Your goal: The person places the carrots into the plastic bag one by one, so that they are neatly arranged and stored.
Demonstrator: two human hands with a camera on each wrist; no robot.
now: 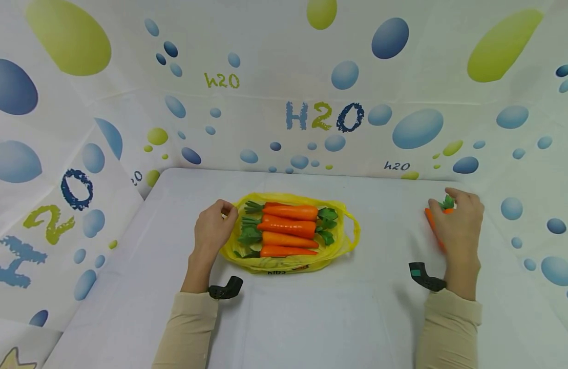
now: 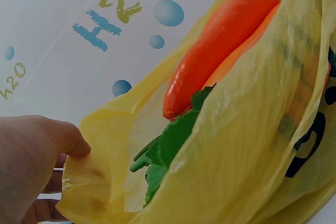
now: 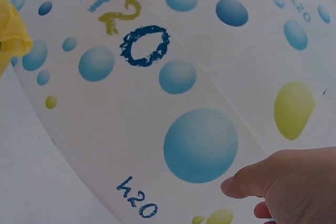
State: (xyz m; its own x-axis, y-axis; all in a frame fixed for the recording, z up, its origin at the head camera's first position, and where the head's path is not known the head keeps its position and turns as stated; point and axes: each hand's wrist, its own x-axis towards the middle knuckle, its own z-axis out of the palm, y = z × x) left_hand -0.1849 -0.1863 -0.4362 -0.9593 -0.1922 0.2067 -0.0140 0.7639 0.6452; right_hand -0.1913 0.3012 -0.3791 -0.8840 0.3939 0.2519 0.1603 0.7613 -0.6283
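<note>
A yellow plastic bag point(image 1: 330, 264) lies open, with several orange carrots point(image 1: 290, 227) side by side inside, their green tops at both ends. At the bag's left end my left hand point(image 1: 213, 225) pinches the rim; in the left wrist view its thumb point(image 2: 79, 142) presses on the yellow plastic. My right hand point(image 1: 463, 220) is at the far right, over an orange carrot point(image 1: 432, 223) on the table, with green leaves point(image 1: 447, 202) between thumb and index finger. Those two fingers stand apart. The hand hides much of the carrot, and whether there is a second one I cannot tell.
A white table point(image 1: 311, 318) carries everything. Behind it and along both sides hangs white cloth point(image 1: 265, 102) printed with blue and green drops and H2O lettering. The bag's handle loop point(image 1: 356, 230) sticks out to the right. Each wrist wears a black camera mount point(image 1: 226, 288).
</note>
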